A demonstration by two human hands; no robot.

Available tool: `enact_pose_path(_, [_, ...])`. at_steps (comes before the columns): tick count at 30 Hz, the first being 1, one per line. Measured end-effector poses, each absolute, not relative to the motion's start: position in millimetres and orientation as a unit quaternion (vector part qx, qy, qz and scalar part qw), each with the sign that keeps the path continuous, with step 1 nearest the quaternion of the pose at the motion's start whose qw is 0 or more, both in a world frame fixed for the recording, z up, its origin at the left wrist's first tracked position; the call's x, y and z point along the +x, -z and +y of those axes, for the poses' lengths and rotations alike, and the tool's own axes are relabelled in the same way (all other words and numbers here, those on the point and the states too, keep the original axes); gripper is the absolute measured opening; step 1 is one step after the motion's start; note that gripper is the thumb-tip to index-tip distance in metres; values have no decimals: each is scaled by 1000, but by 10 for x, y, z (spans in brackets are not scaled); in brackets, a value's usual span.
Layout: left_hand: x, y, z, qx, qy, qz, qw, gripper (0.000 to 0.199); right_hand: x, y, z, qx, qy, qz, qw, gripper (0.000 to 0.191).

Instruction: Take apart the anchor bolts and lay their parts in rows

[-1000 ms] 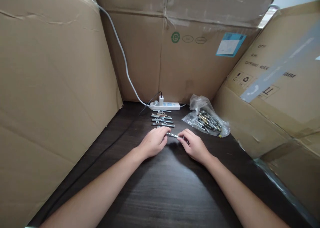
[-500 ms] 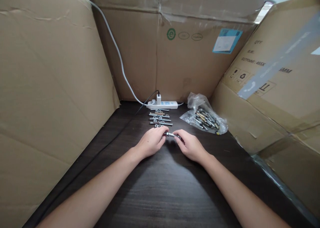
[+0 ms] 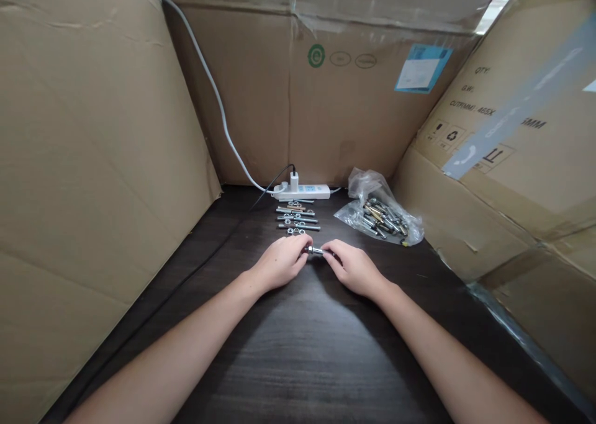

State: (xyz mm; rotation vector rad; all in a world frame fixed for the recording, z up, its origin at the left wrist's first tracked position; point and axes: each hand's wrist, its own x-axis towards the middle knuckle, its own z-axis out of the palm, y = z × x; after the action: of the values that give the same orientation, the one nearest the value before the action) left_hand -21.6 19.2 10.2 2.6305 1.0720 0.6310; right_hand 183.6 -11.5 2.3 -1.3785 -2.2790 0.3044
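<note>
Between my two hands, a shiny metal bolt [image 3: 318, 251] lies level, with a nut [image 3: 311, 249] around it near its left end. My left hand [image 3: 283, 261] pinches that left end, fingers closed. On the other side my right hand [image 3: 352, 265] grips the bolt's right part between thumb and fingers. Both ends of the bolt are covered by fingertips. Just beyond the hands are several loose bolts [image 3: 300, 227] in rows, with small nuts and washers [image 3: 298, 220] among them.
A clear plastic bag [image 3: 367, 179] of metal bolts lies at the back right. Behind the rows stands a white power strip [image 3: 307, 192] with a plugged-in adapter [image 3: 294, 180]. A black cable [image 3: 200, 267] crosses the dark table [image 3: 298, 362]. Cardboard walls [image 3: 242, 95] enclose three sides.
My right fingers have shifted slightly on the bolt, and less of its right end shows. The whole view has moved a little; my left hand keeps its grip.
</note>
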Motion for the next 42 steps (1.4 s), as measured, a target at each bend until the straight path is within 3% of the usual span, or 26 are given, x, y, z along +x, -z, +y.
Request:
enact_pose_path(15, [-166,-167,118,906,-216,332,151,16,1754,-114,-192,-492,-173,-829,203,22])
enact_pose_path(31, [-167,-152,100,894,-218,344,186,13,1726,-81,-189,-511,-144,-826,188,18])
enact_pose_path(39, [-170,-141,124,901,-189,359,154,29,1706,-104,-202,-502,-160,-829,188,19])
enact_pose_path(42, [-175,-175,104,891,-216,356,182,18,1713,-118,-204,-504,-153,-828,194,17])
